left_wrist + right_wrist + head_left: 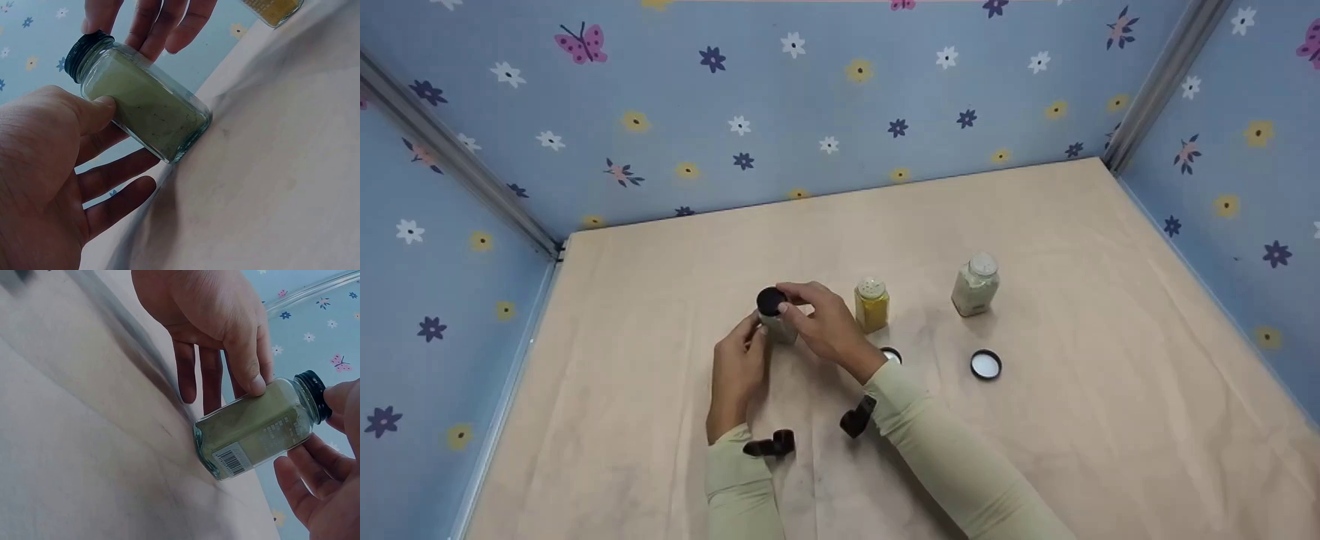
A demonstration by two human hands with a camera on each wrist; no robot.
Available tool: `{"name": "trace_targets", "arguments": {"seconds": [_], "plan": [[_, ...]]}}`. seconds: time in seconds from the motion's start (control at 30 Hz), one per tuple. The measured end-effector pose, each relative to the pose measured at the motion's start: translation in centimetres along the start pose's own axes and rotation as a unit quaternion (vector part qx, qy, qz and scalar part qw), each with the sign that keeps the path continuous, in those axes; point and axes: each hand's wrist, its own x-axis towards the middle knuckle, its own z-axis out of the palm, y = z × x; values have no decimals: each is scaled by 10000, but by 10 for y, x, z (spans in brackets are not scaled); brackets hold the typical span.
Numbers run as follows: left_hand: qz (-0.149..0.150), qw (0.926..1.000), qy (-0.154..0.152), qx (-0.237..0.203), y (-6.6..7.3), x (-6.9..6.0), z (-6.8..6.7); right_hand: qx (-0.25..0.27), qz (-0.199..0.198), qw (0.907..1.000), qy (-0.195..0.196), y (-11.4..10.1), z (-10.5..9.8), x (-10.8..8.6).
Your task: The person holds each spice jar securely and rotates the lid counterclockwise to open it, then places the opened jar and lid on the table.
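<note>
A square glass jar of green powder (146,107) stands on the table with a black screw lid (770,301) on its mouth. My left hand (736,367) grips the jar's body from the left, thumb against the near side. With thumb and finger, my right hand (829,322) pinches the edge of the lid; its other fingers extend beside the glass. A barcode label (232,459) shows low on the jar in the right wrist view. Just right of my right hand is a jar of yellow powder (872,307) with a perforated shaker top.
Farther right stands a jar of pale green contents (975,289) with a whitish top. A black-rimmed lid (985,365) lies in front of it, white inside up. Another such lid (892,355) is partly hidden by my right wrist. Flowered blue walls (840,97) border the cloth-covered table (1110,390).
</note>
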Motion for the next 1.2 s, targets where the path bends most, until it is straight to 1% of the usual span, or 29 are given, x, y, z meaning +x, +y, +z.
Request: {"name": "trace_targets", "arguments": {"seconds": [0.1,0.2,0.43,0.53,0.63,0.8,0.93,1.07,1.2], "plan": [[-9,10000,-5,-32,0,0,0,-85,-154,9998,17,0,0,0],[-20,10000,-8,-83,0,0,-1,-106,-130,9998,113,0,1,0],[-27,9998,25,-180,1,1,1,172,349,9985,377,0,1,1],[-8,9998,25,-186,1,1,0,223,424,9977,483,-1,2,2],[-49,9999,-4,-166,0,1,-1,216,415,9974,554,-1,3,2],[-178,9998,-43,-113,-1,1,-3,189,375,9980,473,-3,3,1],[-261,9996,-57,-77,-1,0,-1,118,420,9983,374,-6,3,0],[-377,9992,-76,53,0,1,0,43,519,9982,310,-8,2,-1],[-368,9993,-49,28,0,1,1,-13,515,9984,246,-9,1,0]]}}
